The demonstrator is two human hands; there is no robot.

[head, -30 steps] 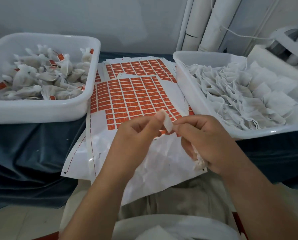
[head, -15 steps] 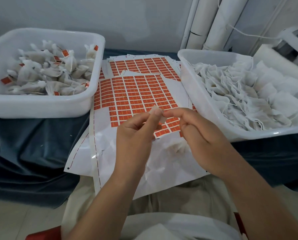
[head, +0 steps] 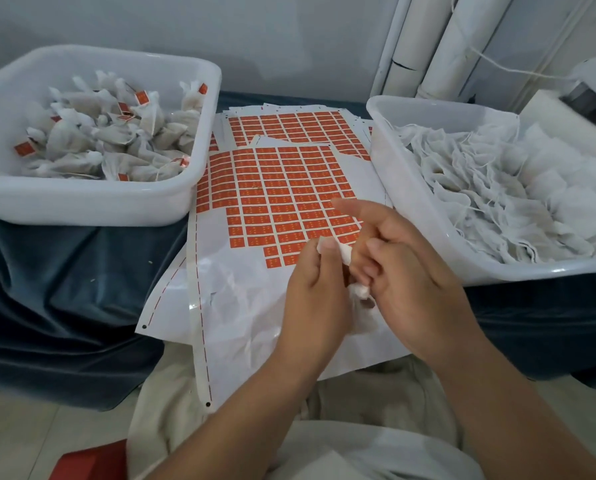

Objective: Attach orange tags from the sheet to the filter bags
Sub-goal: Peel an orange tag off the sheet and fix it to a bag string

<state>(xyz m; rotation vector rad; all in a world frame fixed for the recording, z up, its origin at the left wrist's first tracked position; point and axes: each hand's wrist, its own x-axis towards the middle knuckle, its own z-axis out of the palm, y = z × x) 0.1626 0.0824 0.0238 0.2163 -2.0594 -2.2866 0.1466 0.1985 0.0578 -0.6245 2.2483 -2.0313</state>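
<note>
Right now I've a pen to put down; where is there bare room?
Bare: dark blue cloth before the left tub, left of the tag sheet; the sheet's peeled lower-left part. Crowded: that tub and the right tub are bag-filled; left hand and right hand hold a filter bag over the sheet.

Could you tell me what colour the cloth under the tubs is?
The cloth is dark blue, clearest in the head view.

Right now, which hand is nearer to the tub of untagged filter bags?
Right. The right hand is just beside the near left wall of the tub; the left hand, pinching a filter bag, is farther left, over the tag sheet.
</note>
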